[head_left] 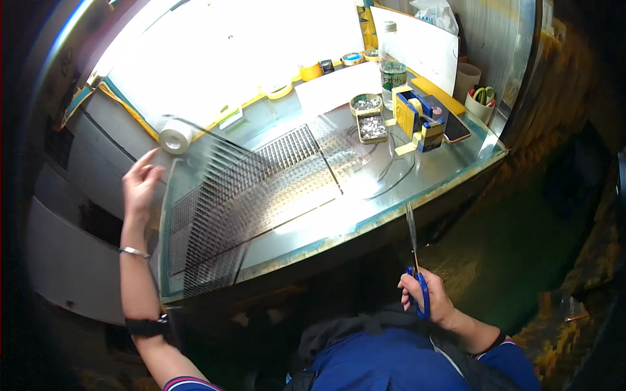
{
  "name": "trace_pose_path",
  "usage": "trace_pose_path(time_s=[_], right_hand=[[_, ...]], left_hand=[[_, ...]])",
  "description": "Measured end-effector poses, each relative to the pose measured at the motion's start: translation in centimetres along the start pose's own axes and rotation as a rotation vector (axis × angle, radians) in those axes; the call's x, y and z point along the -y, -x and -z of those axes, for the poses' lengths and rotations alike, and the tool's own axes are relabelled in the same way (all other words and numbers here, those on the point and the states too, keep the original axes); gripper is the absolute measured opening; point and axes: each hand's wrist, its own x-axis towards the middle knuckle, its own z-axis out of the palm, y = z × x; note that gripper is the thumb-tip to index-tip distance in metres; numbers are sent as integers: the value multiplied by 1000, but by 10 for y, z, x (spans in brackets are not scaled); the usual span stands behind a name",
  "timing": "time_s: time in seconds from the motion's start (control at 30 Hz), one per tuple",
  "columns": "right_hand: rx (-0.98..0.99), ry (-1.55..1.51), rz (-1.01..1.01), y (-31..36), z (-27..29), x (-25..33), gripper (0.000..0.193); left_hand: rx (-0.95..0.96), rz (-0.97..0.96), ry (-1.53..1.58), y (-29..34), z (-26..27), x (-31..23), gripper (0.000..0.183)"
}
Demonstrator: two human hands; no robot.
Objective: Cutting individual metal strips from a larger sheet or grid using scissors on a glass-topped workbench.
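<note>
Blue-handled scissors [415, 260] in right hand [427, 301], blades upward toward the table [391, 195]

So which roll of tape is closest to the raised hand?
The white tape roll, just above the left hand. The yellow rolls lie farther back along the table's rear edge.

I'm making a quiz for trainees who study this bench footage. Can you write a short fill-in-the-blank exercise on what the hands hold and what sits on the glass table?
1. The right hand grips blue-handled metal ____, blades pointing up.
2. The left hand is raised beside a white roll of ____ at the glass table's left edge.
3. The blue and yellow tape dispenser stands next to a clear plastic ____ with a white cap.

Missing words: scissors; tape; bottle
</note>
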Motion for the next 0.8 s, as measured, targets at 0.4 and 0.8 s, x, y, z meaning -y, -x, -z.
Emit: trace_pose_path(time_s=[0.4,0.8], right_hand=[[18,73,-105,5,-4,1,31],[579,-170,-281,1,-7,5,42]], left_hand=[[15,-552,-639,38,-178,19,38],[670,867,1168,232,-209,-71,35]])
